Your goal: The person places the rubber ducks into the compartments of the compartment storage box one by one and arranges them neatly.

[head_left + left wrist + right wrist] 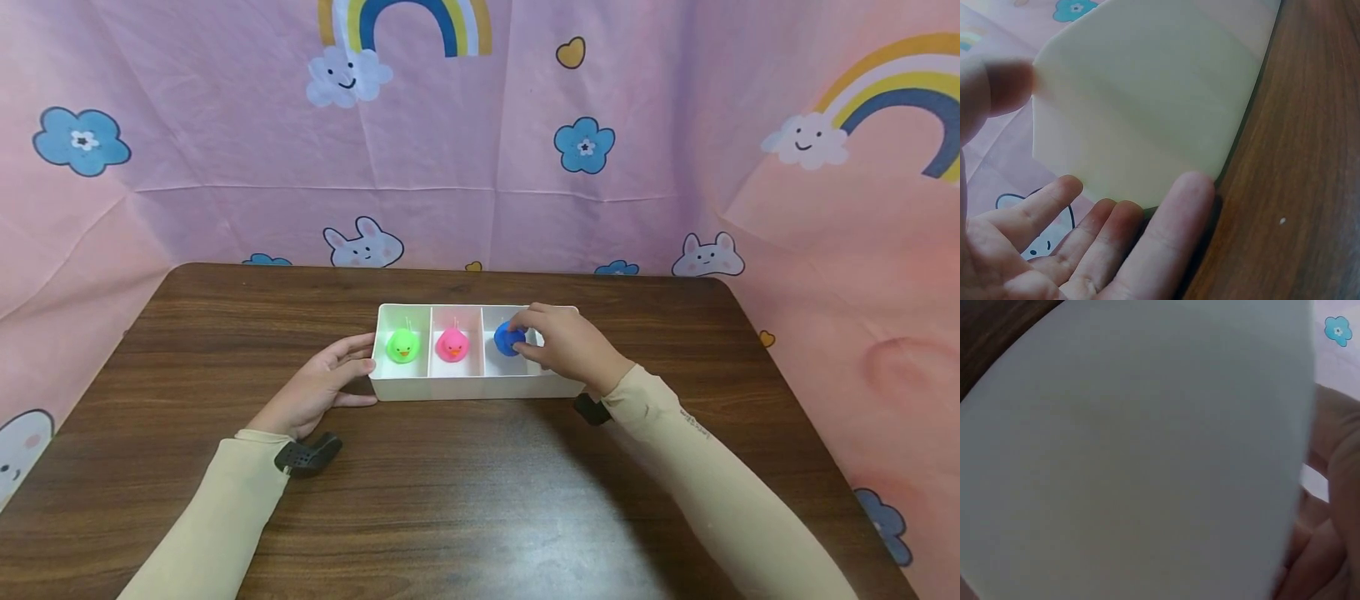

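Observation:
A white tray (456, 388) with three compartments sits on the table. In its left compartment is a green duck-faced ball toy (403, 346); a pink one (452, 345) is in the middle. My right hand (566, 340) reaches into the right compartment and pinches a blue ball toy (507, 340) between thumb and fingers; no face shows on it. At the tray's left end, my left hand (327, 379) is spread with its fingertips on the end wall. In the left wrist view its thumb (1010, 87) lies at the wall's edge. The tray wall (1135, 450) fills most of the right wrist view.
The brown wood-grain table (450, 500) extends on all sides of the tray. Behind it hangs a pink cloth (435, 150) printed with rainbows, clouds, flowers and rabbits. Dark bands (309, 456) are on both wrists, over pale sleeves.

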`<state>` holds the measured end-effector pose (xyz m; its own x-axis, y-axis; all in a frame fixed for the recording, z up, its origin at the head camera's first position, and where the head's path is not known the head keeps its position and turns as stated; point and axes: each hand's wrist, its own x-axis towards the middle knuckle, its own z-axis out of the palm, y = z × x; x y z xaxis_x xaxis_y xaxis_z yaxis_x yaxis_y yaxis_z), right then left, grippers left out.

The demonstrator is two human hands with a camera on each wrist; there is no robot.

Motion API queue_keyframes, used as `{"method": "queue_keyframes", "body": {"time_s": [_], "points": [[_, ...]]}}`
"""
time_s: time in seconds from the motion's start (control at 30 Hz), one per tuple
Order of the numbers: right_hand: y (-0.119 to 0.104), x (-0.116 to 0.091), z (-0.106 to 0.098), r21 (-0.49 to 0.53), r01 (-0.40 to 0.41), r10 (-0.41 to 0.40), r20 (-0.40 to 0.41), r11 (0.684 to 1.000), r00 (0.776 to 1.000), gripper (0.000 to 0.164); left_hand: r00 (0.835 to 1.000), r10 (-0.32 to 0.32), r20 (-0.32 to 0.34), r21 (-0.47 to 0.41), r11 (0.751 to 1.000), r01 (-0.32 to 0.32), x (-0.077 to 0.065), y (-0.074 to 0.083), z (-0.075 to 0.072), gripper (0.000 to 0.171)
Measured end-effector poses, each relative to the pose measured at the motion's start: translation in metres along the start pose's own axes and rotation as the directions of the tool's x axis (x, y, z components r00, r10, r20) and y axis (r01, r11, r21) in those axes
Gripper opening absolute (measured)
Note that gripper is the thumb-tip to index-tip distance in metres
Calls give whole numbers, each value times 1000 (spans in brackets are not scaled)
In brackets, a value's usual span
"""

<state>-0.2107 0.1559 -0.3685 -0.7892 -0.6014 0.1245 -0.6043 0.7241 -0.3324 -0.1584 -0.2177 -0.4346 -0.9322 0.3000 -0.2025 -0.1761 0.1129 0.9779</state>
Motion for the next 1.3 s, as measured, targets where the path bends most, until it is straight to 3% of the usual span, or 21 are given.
{"method": "queue_keyframes", "body": {"time_s": [0.6, 1.3], "points": [[-1, 18, 6, -27, -22, 25, 120, 999, 992, 24, 1000, -5, -5, -9, 1000, 5, 1, -1, 0, 69], [0, 22, 11, -23, -3, 6, 126, 1000, 992, 22, 1000, -5, 1, -17, 1000, 5, 1, 0, 1, 67]]}}
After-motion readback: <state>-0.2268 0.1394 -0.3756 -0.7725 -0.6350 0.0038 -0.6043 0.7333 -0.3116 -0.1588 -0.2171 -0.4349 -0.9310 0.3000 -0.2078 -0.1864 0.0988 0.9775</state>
